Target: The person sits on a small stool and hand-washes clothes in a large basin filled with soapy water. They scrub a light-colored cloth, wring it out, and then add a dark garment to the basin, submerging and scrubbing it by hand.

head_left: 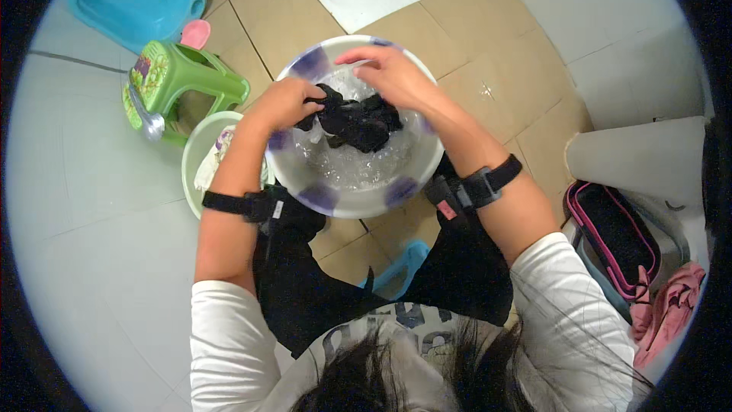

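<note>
A wide white basin with purple patches stands in front of me with clear, rippling water in it. Bunched black cloth lies in the water, partly above the surface; its kind of garment cannot be made out. At the basin's left side, my left hand has its fingers closed on the cloth's upper left edge. My right hand is over the far part of the basin, just beyond the cloth, with fingers apart and nothing in them.
To the left are a green stool bearing a shower head, and a pale green basin holding white cloth. Farther off sit a blue tub, a pink scoop and a squat toilet. A pink-trimmed black container stands right.
</note>
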Motion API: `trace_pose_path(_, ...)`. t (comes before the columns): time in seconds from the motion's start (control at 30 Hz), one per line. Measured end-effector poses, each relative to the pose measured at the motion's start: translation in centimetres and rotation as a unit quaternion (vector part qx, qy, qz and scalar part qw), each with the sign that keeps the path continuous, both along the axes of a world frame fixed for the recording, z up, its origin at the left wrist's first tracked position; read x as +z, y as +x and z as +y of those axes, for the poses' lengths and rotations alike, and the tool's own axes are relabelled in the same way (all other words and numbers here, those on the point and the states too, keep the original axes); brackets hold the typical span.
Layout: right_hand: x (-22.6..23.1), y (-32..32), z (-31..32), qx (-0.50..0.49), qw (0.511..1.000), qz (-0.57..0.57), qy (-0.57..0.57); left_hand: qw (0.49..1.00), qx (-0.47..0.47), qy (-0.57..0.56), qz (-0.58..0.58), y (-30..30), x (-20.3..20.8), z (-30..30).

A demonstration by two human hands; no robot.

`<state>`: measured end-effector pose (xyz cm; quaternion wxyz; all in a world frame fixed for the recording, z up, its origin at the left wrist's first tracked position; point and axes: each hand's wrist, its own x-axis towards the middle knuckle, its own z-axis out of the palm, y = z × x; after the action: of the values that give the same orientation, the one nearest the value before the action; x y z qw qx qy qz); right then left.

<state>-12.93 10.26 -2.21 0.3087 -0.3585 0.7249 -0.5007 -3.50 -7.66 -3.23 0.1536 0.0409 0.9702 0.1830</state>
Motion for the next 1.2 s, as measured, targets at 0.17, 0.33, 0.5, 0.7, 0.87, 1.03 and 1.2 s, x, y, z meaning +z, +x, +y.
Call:
trace_pose_path(0.17,-1.4,1.9,-0.7,0.135,0.976,0.136,-0.099,0.997,-0.035,0.004,0.067,0.5,7.6,1.3)
trace_pose_path(0.33,-3.0,0.4,0.1,0.080,0.965,0.247,-0.036,0.985,-0.099,-0.052,0.132,0.7,11.6,1.7)
trace_pose_path(0.5,-3.8,0.4,0.8,0.036,0.975,0.216,0.031,0.990,-0.055,-0.057,0.119,1.9,11.4,1.3)
trace_pose_path(0.7,-1.3,0.2,1.0,-0.081,0.983,0.155,-0.059,0.996,0.078,0.046,-0.013,3.5,8.0,-0.6)
trace_pose_path(0.87,-1.5,0.6,0.2,-0.010,0.985,0.073,-0.154,0.998,0.062,0.000,-0.026,6.4,0.5,-3.4)
trace_pose_path(1.03,-0.2,0.3,0.5,0.040,0.985,-0.015,-0.168,0.985,0.120,-0.110,0.056,7.2,1.0,-5.1)
trace_pose_path(1.2,-0.9,0.3,1.5,0.171,0.960,0.152,0.163,0.950,0.256,-0.020,0.177,5.9,3.7,-3.8)
